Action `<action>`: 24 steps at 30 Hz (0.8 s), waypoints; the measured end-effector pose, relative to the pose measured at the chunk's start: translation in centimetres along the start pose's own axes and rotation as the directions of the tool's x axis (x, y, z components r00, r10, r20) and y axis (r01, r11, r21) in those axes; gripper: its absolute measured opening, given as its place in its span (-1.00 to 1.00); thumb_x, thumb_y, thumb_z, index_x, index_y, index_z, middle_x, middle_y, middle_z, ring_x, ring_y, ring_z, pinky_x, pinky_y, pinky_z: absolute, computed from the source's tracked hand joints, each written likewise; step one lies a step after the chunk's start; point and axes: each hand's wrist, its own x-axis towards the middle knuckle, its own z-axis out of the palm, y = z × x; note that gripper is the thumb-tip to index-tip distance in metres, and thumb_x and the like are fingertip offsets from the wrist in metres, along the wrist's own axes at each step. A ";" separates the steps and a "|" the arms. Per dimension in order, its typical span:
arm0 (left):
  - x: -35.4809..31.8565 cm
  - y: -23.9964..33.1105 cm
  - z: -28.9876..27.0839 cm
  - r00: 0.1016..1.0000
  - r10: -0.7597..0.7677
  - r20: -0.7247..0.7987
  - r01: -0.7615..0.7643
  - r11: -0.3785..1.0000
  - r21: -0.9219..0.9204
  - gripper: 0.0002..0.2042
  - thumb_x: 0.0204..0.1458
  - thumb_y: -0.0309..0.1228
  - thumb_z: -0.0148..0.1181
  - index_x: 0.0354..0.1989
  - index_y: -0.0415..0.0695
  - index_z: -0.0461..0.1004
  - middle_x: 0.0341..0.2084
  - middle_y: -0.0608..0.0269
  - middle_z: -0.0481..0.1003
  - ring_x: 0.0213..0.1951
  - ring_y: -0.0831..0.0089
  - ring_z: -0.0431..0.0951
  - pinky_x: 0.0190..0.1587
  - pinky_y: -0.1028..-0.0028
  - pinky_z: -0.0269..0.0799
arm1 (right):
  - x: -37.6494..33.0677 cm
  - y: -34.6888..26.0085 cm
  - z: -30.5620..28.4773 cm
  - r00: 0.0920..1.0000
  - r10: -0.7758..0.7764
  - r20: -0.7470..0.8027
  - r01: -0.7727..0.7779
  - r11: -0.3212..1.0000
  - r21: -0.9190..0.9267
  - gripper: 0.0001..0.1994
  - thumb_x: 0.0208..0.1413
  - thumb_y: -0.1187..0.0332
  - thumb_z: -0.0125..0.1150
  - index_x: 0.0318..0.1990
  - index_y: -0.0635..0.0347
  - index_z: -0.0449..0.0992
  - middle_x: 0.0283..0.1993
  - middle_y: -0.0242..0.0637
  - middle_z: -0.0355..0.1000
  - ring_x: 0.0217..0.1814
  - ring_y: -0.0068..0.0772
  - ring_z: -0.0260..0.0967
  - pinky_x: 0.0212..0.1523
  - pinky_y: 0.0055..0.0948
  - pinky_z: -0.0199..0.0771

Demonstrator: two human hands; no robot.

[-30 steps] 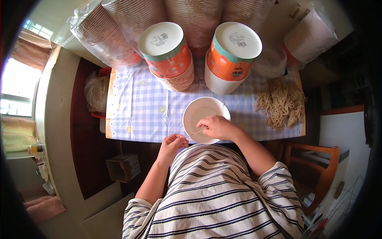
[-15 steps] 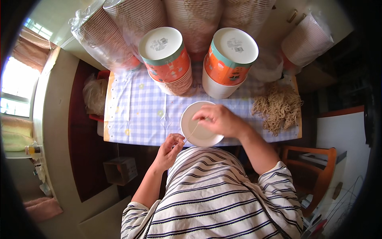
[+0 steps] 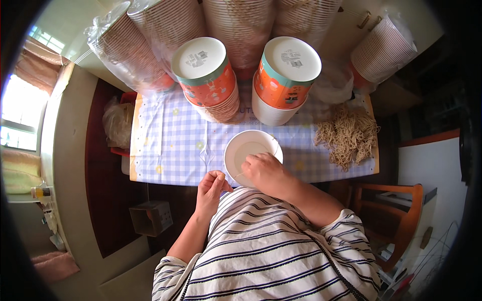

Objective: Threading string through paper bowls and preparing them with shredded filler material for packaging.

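A white paper bowl (image 3: 248, 148) sits open side up on the blue checked tablecloth (image 3: 170, 145), near the table's front edge. My right hand (image 3: 266, 173) rests over the bowl's near rim, fingers pinched together. A thin pale strand (image 3: 237, 175) runs from it toward my left hand (image 3: 213, 188), which is closed in a pinch just off the table's edge. Another fine strand curves along the bowl's right inner wall. A pile of tan dried noodles (image 3: 346, 133) lies on the cloth to the right of the bowl.
Two upside-down stacks of orange paper bowls (image 3: 206, 75) (image 3: 286, 72) stand just behind the white bowl. Long bagged stacks of bowls (image 3: 130, 50) lie along the back. A wooden chair (image 3: 396, 210) is at my right, and a small box (image 3: 150, 218) sits on the floor at left.
My right hand has drawn back from the middle of the bowl to its near rim. My left hand stays pinched at the table's edge.
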 end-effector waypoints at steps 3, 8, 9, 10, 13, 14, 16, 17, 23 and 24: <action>0.2 0.1 0.1 1.000 -0.003 -0.024 0.004 1.000 0.025 -0.90 0.16 -0.42 0.04 -0.26 -0.19 0.35 -0.58 0.35 0.40 -0.54 0.62 0.41 -0.41 0.58 0.40 | 0.2 0.9 -0.7 0.998 0.017 0.054 -0.018 1.000 0.009 -0.94 -0.13 0.43 0.13 -0.51 0.17 0.39 -0.44 -0.20 0.34 -0.32 -0.18 0.39 -0.24 -0.25 0.38; 0.1 0.4 0.7 0.993 -0.042 -0.115 0.048 0.998 0.051 -0.85 0.11 -0.39 0.13 -0.25 -0.18 0.39 -0.56 0.36 0.44 -0.54 0.64 0.42 -0.44 0.58 0.41 | 1.1 1.5 -1.6 0.998 -0.064 0.007 0.059 0.957 0.283 -0.92 -0.08 0.38 0.15 -0.45 0.16 0.44 -0.44 -0.24 0.35 -0.32 -0.16 0.38 -0.24 -0.25 0.37; 0.1 0.4 0.9 0.991 -0.070 -0.117 0.077 0.995 0.055 -0.85 0.11 -0.39 0.14 -0.25 -0.19 0.39 -0.55 0.35 0.45 -0.53 0.64 0.44 -0.43 0.60 0.41 | 1.3 1.5 -1.6 0.995 -0.096 0.024 0.079 0.916 0.393 -0.92 -0.07 0.38 0.14 -0.44 0.17 0.45 -0.44 -0.24 0.36 -0.33 -0.14 0.38 -0.25 -0.25 0.36; 0.1 0.3 1.0 0.988 -0.099 -0.120 0.106 0.993 0.059 -0.84 0.10 -0.39 0.15 -0.25 -0.20 0.39 -0.54 0.34 0.46 -0.51 0.64 0.45 -0.42 0.61 0.41 | 1.6 1.5 -1.6 0.991 -0.129 0.037 0.094 0.863 0.497 -0.92 -0.05 0.38 0.13 -0.44 0.18 0.46 -0.43 -0.24 0.37 -0.33 -0.13 0.37 -0.26 -0.25 0.35; 0.4 -0.1 1.1 0.990 -0.124 -0.074 0.130 0.987 0.090 -0.83 0.11 -0.38 0.13 -0.25 -0.23 0.42 -0.50 0.31 0.49 -0.46 0.63 0.47 -0.38 0.63 0.42 | 2.1 1.1 -1.6 0.980 -0.138 0.143 0.026 0.801 0.597 -0.92 -0.04 0.40 0.11 -0.43 0.21 0.46 -0.40 -0.23 0.39 -0.32 -0.13 0.38 -0.26 -0.26 0.36; 0.5 -0.2 1.1 0.990 -0.136 -0.039 0.138 0.988 0.075 -0.82 0.12 -0.37 0.12 -0.25 -0.24 0.43 -0.49 0.30 0.50 -0.45 0.63 0.47 -0.37 0.63 0.42 | 2.3 1.1 -1.5 0.980 -0.140 0.143 0.027 0.801 0.599 -0.92 -0.04 0.40 0.11 -0.43 0.21 0.46 -0.40 -0.23 0.39 -0.32 -0.13 0.38 -0.26 -0.26 0.36; 0.6 -0.4 1.0 0.988 -0.153 -0.016 0.153 0.982 0.111 -0.83 0.14 -0.39 0.09 -0.26 -0.26 0.45 -0.46 0.28 0.51 -0.43 0.61 0.48 -0.34 0.62 0.43 | 2.5 1.1 -1.4 0.968 -0.095 0.234 -0.079 0.766 0.638 -0.88 -0.05 0.39 0.09 -0.42 0.25 0.48 -0.36 -0.15 0.41 -0.30 -0.10 0.41 -0.24 -0.24 0.39; 0.5 -0.3 1.0 0.987 -0.159 0.012 0.156 0.979 0.135 -0.84 0.13 -0.41 0.09 -0.26 -0.27 0.46 -0.45 0.27 0.52 -0.43 0.61 0.47 -0.34 0.61 0.43 | 2.6 1.2 -1.2 0.968 -0.093 0.234 -0.080 0.766 0.638 -0.88 -0.05 0.39 0.09 -0.42 0.25 0.48 -0.36 -0.15 0.41 -0.30 -0.10 0.41 -0.24 -0.24 0.39; 0.3 0.2 0.8 0.990 -0.130 0.055 0.112 0.962 0.250 -0.88 0.08 -0.48 0.14 -0.30 -0.28 0.48 -0.45 0.26 0.53 -0.45 0.62 0.46 -0.35 0.62 0.39 | 2.4 1.4 1.1 0.998 -0.044 0.046 0.003 0.757 0.654 -0.89 -0.05 0.40 0.14 -0.40 0.23 0.50 -0.42 -0.21 0.41 -0.36 -0.15 0.40 -0.32 -0.29 0.39; 0.2 0.3 0.7 0.991 -0.122 0.057 0.101 0.953 0.285 -0.89 0.05 -0.48 0.16 -0.32 -0.28 0.50 -0.45 0.25 0.54 -0.45 0.63 0.46 -0.35 0.63 0.38 | 2.4 1.1 1.2 0.999 -0.023 0.026 0.001 0.759 0.651 -0.90 -0.05 0.40 0.14 -0.41 0.23 0.50 -0.42 -0.21 0.41 -0.36 -0.15 0.40 -0.32 -0.29 0.39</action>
